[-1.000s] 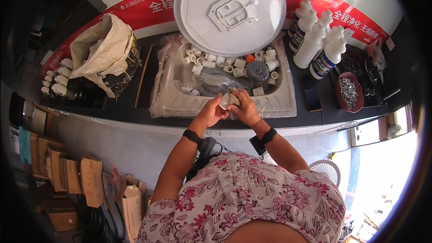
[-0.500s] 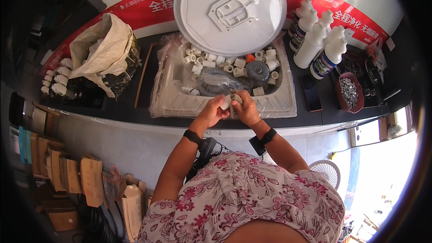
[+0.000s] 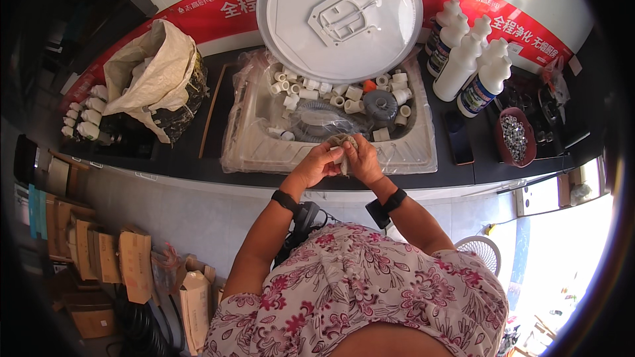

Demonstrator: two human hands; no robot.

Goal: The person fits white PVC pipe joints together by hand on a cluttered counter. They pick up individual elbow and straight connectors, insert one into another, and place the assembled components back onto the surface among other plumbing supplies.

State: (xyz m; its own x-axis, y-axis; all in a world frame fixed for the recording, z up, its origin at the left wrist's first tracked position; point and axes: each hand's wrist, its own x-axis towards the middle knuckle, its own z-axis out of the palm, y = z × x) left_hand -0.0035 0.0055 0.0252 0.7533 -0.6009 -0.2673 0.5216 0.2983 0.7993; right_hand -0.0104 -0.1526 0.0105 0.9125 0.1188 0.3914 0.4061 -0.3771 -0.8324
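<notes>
My left hand (image 3: 316, 166) and my right hand (image 3: 363, 161) meet over the front edge of a plastic-wrapped sink basin (image 3: 251, 152). Together they grip a small greyish-brown fibrous wad (image 3: 343, 143) around a small part that I cannot make out. Both wrists wear black bands. Inside the basin, just beyond my hands, lie several white pipe fittings (image 3: 311, 89), a grey round part (image 3: 380, 104) and a coiled hose in a bag (image 3: 316, 121). A large round white lid (image 3: 339, 16) leans up behind the basin.
A woven sack (image 3: 155, 76) stands on the dark counter at left, with more white fittings (image 3: 83, 116) beside it. White bottles (image 3: 466, 59), a phone (image 3: 458, 140) and a red bowl of metal bits (image 3: 512, 137) sit at right. Cardboard boxes (image 3: 99, 261) line the floor.
My hands have stayed together at the basin's front edge, working the fibrous wad; the fingers have shifted slightly around it. Nothing else has moved.
</notes>
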